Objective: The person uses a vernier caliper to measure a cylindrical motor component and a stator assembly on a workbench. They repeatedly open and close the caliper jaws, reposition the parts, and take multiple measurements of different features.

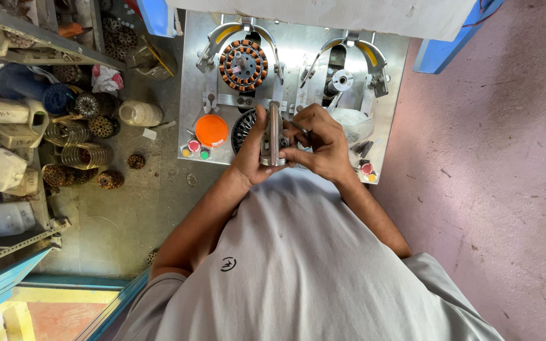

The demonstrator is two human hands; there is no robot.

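Right now your left hand (pixel 251 155) has its fingers clamped on a shiny metal cylinder (pixel 275 134), upright over the steel tabletop (pixel 191 82), while your right hand (pixel 323 142) pinches a thin dark tool (pixel 303 131) beside it, below the copper-wound stator (pixel 242 65).

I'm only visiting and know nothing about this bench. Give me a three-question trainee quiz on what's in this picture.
1. True or false: both hands hold the metal part.
2. Which station of the metal machine plate carries the copper-wound stator, the left or the right as seen in the picture?
3. The big round button is: A green, B orange, C blue.

Key:
1. True: the left hand and the right hand both grip it.
2. The left; the right station shows a bare spindle.
3. B.
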